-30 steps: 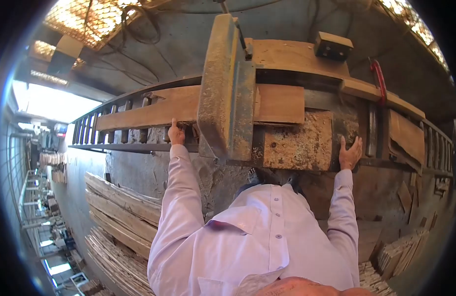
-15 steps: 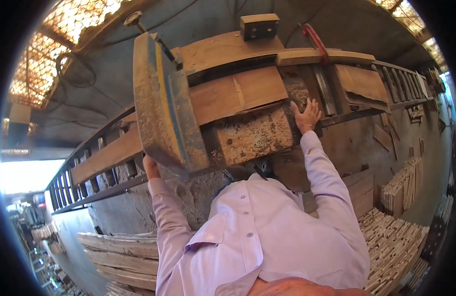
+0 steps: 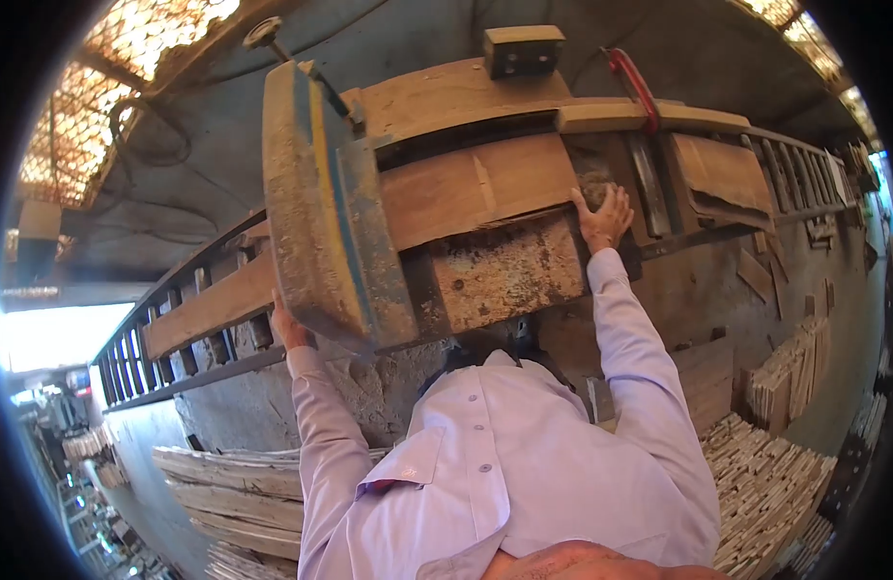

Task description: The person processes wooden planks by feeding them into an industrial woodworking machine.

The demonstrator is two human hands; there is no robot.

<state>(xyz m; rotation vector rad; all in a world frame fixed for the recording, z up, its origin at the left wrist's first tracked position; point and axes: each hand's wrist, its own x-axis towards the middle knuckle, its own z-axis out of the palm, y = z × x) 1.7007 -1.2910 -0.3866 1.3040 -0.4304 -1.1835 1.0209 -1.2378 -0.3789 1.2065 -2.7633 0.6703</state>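
Pressing right grip (image 3: 606,217), fingers spread apart, against plank (image 3: 475,188) end; plank running lengthwise leftward toward left grip (image 3: 290,329), half-hidden under guard (image 3: 321,203), closure impossible to tell.

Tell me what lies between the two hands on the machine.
In the head view, the dusty blue guard and a sawdust-caked panel lie between the left hand and right hand.

Nothing legible anywhere: no text, label or number. The guard (image 3: 321,193) at ten o'clock, and the plank (image 3: 475,188) and block (image 3: 524,48) at twelve — all unmarked.
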